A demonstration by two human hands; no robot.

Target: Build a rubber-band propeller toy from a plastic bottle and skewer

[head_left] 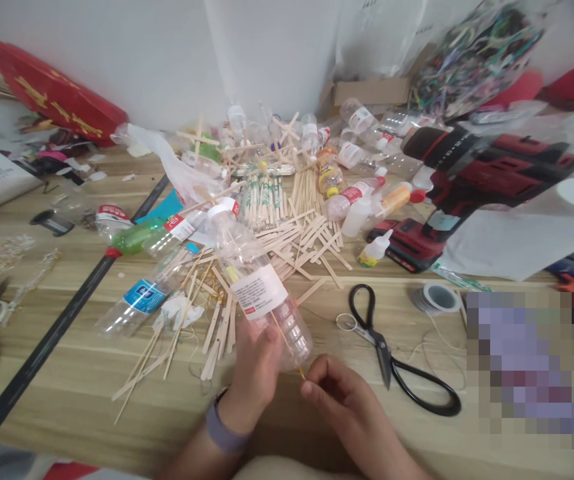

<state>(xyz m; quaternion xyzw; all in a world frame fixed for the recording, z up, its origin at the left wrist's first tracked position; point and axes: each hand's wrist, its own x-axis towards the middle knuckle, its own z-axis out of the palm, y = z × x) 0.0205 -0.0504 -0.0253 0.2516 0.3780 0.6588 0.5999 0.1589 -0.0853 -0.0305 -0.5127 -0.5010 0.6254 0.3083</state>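
A clear plastic bottle (291, 319) with a white label and white cap is tilted, its cap end pointing up and left. My left hand (257, 363) is wrapped round its lower part. A thin wooden stick shows through the bottle and its yellowish end (302, 373) pokes out at the base. My right hand (339, 393) pinches at that end with thumb and forefinger, just off the bottle's bottom.
Black scissors (381, 343) lie right of my hands, near a wire spool (439, 299). A red and black drill (487, 167) stands behind. Wooden sticks (311, 233) and bottles (139, 295) spread over the table (167, 427). A dark pole (51, 347) crosses the left side.
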